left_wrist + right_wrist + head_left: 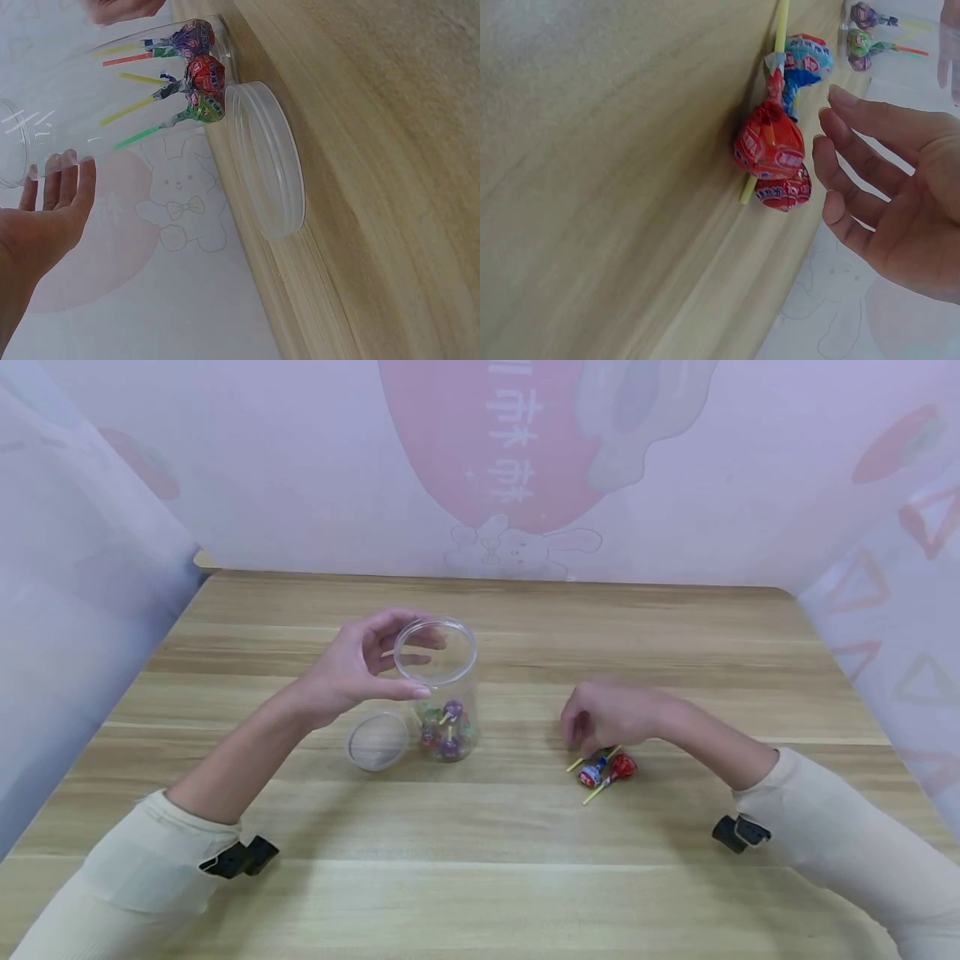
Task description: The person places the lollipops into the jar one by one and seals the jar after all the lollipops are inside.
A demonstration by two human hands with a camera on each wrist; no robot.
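A: Status on left hand (352,668)?

B: Cupped round rim of clear round plastic jar (444,689), thumb on near side, fingers curved at far side. Head view reads as loose grip at top; wrist view shows fingertips (67,169) straight-ish against jar wall. Contact yes, firm clamp not confirmed.

A: Jar position?

B: Upright on light wooden table (525,860), left of centre, mouth open. Holds several wrapped lollipops (196,75) at bottom: purple, red, green heads, with yellow, green and red sticks pointing up.

A: Lid?

B: Clear round plastic lid (377,741) flat on table, just beside jar on its left, touching or nearly touching base. Can't tell which from wrist view.

A: Right hand (606,717)?

B: Palm down, right of jar, hovering over small pile of loose lollipops (609,768). Fingers (855,150) loosely extended, slightly bent, nothing held. Fingertips just beside candy heads; contact not clear.

A: Pile contents?

B: Two red-wrapped lollipops (772,154) and one blue-and-red-wrapped lollipop (804,64), yellow-green sticks. Lying on table, heads bunched and touching each other, sticks angled toward near-left in head view.

A: Gap between pile and jar?

B: Well apart; bare wood between.

A: Surroundings?

B: Pale pink printed backdrop (525,460) on three sides, red shape and rabbit outline at back. Cream sleeves on both arms, black wrist-mounted camera clip (240,857) under each forearm.
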